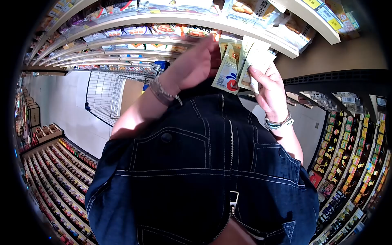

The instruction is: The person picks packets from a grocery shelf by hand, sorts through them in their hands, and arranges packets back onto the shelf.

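My right hand (270,87) pinches small flat packets, its thumb lying across the front one. That pale cream packet (245,61) has its upper part in bright light. Just left of it, fanned out at an angle, is a yellowish packet (227,67) with a blue and red logo at its lower end. My left hand (192,64), blurred by motion, is close beside the yellowish packet, with its fingers extended loosely and nothing visible in them. Bracelets circle both wrists.
Shelves (122,17) of bagged goods run across the top. A wire shopping cart (104,96) stands at the left on the pale floor (69,98). Stocked shelves (57,183) line the lower left, and more packed shelves (347,159) rise on the right.
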`<state>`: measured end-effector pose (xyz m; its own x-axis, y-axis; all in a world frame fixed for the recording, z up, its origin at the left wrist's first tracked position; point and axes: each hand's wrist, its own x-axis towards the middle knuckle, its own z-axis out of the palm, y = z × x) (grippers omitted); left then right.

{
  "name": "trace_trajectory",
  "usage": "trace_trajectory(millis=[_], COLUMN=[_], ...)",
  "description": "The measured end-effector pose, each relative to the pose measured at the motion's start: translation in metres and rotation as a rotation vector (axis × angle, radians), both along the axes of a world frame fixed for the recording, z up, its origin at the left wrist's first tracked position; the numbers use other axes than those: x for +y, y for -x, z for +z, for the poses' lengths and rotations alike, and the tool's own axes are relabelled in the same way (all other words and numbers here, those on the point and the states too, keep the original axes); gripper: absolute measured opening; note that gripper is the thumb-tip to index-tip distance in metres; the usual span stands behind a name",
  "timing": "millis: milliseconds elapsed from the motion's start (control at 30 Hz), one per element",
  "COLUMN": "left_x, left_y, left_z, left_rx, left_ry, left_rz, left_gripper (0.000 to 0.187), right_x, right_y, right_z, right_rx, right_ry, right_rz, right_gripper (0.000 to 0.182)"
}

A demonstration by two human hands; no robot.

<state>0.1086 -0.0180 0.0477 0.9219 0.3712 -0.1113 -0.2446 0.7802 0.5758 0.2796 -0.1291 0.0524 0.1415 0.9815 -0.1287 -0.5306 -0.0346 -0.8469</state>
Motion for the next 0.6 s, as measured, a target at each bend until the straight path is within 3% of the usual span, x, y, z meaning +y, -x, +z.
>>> trace_trajectory(millis=[33,67,100,267,367,400,500,533,600], left_x=[-0.011,-0.022,-0.031,-0.036,-0.034,-0.032,-0.028,-0.026,-0.024], left_y=[-0.003,-0.004,-0.005,-0.008,-0.005,-0.006,-0.008,-0.006,0.001], left_z=[0.002,0.0,0.004,0.0,-0.001,-0.003,-0.013,-0.01,-0.003], left_rx=[0.009,0.13,0.221,0.306,0.446,0.417,0.465,0.464,0.46], left_ry=[-0.042,-0.343,-0.449,-0.482,-0.973,-1.002,-1.131,-1.132,-1.13], left_rz=[0.04,0.09,0.128,0.347,0.611,0.663,0.867,0.782,0.61], left_gripper=[0.042,0.043,0.043,0.047,0.054,0.065,0.05,0.043,0.032], right_x=[-0.001,-0.002,-0.002,-0.001,-0.002,-0.002,-0.004,-0.004,-0.009], right_y=[0.0,0.002,0.004,0.003,-0.005,-0.004,-0.005,-0.005,-0.003], right_z=[-0.001,0.0,0.0,0.002,0.003,0.004,0.005,0.006,0.019], right_rx=[-0.016,-0.064,-0.041,-0.041,-0.012,-0.003,-0.056,-0.111,-0.562], right_ry=[-0.009,-0.002,-0.005,-0.017,-0.003,-0.022,-0.008,-0.038,0.005], right_rz=[-0.035,-0.038,-0.043,-0.09,-0.07,-0.072,-0.134,-0.199,-0.32], right_gripper=[0.038,0.038,0.038,0.036,0.037,0.037,0.039,0.035,0.032])
